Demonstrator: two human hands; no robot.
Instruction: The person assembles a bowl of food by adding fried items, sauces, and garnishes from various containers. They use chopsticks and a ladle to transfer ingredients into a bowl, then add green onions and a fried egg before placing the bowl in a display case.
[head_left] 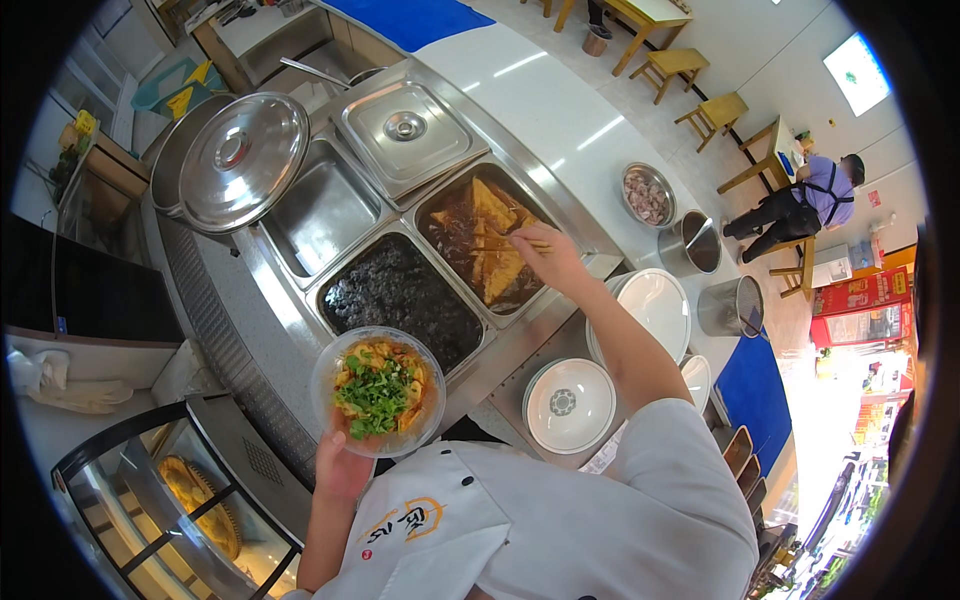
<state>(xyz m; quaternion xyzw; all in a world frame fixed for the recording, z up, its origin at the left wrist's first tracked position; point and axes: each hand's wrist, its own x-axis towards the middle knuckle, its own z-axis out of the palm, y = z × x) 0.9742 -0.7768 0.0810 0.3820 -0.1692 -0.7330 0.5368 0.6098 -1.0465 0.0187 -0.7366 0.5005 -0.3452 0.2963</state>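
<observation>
My left hand (343, 468) grips the near rim of a clear plastic bowl (322, 385). Inside it, chopped green herbs (378, 395) cover yellowish-orange food. Over the steel pan of brown broth (447, 222), my right hand (550, 262) is closed around chopsticks (512, 244). Their tips reach down among golden-brown triangular pieces (492, 210) that look like fried tofu, and whether they pinch one I cannot tell. Between the bowl and that pan lies a second pan (400, 300) of dark liquid with dark lumps.
A lidded pan (405, 125) and a bare steel pan (325, 205) sit farther back, beside a big pot with a round lid (245, 160). White bowls (570, 405) and plates (655, 310) are stacked under my right forearm. Metal containers (690, 243) line the counter; a person (805, 195) stands beyond.
</observation>
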